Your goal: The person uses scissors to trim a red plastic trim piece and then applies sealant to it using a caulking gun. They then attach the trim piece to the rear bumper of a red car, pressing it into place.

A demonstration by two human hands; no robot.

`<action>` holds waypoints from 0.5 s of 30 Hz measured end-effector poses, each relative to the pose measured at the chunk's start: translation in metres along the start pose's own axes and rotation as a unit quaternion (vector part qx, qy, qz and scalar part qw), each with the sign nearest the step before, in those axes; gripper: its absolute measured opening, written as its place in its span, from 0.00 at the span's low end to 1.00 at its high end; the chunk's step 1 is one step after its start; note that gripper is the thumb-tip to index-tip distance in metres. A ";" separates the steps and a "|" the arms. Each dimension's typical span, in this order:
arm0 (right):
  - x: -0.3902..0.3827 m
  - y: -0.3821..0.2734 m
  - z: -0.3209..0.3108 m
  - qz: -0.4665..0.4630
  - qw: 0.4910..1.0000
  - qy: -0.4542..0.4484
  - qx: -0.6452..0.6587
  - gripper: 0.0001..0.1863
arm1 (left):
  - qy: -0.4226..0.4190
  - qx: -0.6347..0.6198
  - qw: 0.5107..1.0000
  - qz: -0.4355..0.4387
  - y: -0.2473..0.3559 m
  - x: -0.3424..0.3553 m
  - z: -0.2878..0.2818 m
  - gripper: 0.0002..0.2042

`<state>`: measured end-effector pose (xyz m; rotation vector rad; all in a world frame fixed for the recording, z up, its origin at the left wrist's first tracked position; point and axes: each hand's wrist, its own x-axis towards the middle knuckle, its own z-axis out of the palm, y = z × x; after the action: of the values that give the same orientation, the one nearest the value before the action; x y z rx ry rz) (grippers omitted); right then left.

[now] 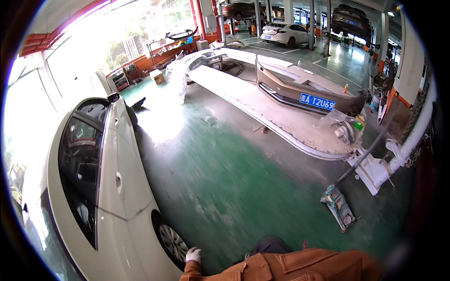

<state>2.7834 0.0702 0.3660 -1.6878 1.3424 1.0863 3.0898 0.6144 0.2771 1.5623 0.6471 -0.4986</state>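
My left hand [193, 255], in a white glove, is low in the view beside the wheel [172, 241] of a pale cream car [123, 187]. Its fingers look loosely spread, and nothing shows in them. Whether the fingertips touch the tyre I cannot tell. A brown ribbed sleeve [304, 267] fills the lower edge. My right hand is out of view.
A long pale platform [281, 117] carries a brown bumper [286, 89] with a blue plate. To the right, a floor jack [338, 207] lies on the green floor near a white post [401, 152]. Farther back are a white car [287, 33] and raised cars.
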 end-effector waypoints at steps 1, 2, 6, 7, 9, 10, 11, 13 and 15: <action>0.004 -0.023 -0.009 0.002 1.000 -0.001 0.011 0.20 | -0.002 0.019 1.000 -0.005 0.066 0.001 0.019 0.18; 0.013 -0.054 -0.017 -0.005 1.000 -0.007 0.011 0.20 | 0.007 0.022 0.999 0.034 0.109 0.014 0.027 0.18; 0.060 -0.184 -0.056 -0.011 1.000 -0.021 -0.006 0.22 | 0.050 -0.004 0.995 0.090 0.174 0.111 0.040 0.18; 0.072 -0.221 -0.067 -0.013 0.999 -0.024 -0.017 0.23 | 0.060 0.005 0.994 0.086 0.169 0.138 0.038 0.19; 0.098 -0.308 -0.092 -0.033 0.998 -0.031 -0.038 0.24 | 0.106 0.050 0.991 0.070 0.143 0.188 0.022 0.19; 0.111 -0.351 -0.105 -0.044 0.997 -0.031 -0.049 0.25 | 0.127 0.075 0.989 0.006 0.140 0.198 0.020 0.19; 0.124 -0.390 -0.118 -0.043 0.996 -0.032 -0.065 0.25 | 0.131 0.094 0.984 -0.077 0.143 0.198 0.025 0.19; 0.123 -0.507 -0.148 -0.060 0.993 -0.037 -0.095 0.26 | 0.138 0.092 0.972 -0.167 0.160 0.202 0.038 0.19; 0.122 -0.624 -0.182 -0.080 0.995 -0.008 -0.055 0.27 | 0.134 0.073 0.970 -0.187 0.211 0.219 0.065 0.19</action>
<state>3.4389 -0.0111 0.3426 -1.8295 1.1337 1.0948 3.3971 0.5673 0.2836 1.6680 1.1483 -0.6317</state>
